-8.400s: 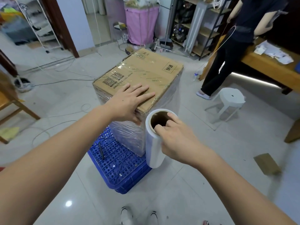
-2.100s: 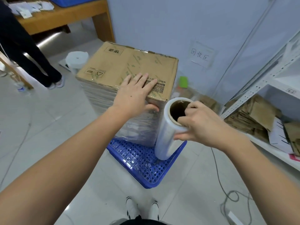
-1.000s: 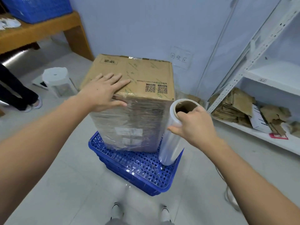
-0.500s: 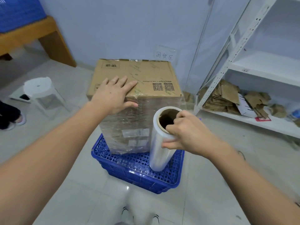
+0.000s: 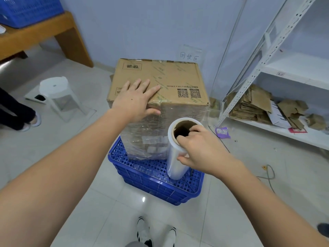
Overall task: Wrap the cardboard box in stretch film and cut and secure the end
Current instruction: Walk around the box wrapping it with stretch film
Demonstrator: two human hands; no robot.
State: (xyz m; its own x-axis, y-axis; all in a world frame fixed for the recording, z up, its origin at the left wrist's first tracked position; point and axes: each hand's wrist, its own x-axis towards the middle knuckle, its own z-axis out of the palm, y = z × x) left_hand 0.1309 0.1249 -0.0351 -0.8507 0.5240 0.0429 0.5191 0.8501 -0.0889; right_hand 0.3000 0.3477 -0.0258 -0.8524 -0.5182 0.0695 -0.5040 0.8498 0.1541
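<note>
Cardboard box (image 5: 165,81), brown and squarish with printed QR codes and taped seams on its matte top, stands on an upturned blue plastic crate (image 5: 154,177) whose surface is a grid of round holes. Clear stretch film (image 5: 151,132) sheathes the box's near side in glossy, wrinkled layers through which pale labels show dimly.

The left hand (image 5: 135,100) lies flat on the near left part of the box top, fingers straight and slightly spread, the thumb hooked down over the top edge onto the film.

The right hand (image 5: 199,148) grips the film roll (image 5: 176,154), a smooth translucent cylinder wound on a brown cardboard tube. Its fingers curl over the tube's open rim into the hollow core, while the thumb presses the outer wall. The roll stands nearly upright, just beside the box's near face, its lower end over the crate.

Glossy pale tiles cover the floor. A white plastic stool (image 5: 57,97) stands to the left, near a wooden bench (image 5: 35,34). White perforated metal shelving (image 5: 267,56) at the right holds flattened cardboard scraps (image 5: 256,106).
</note>
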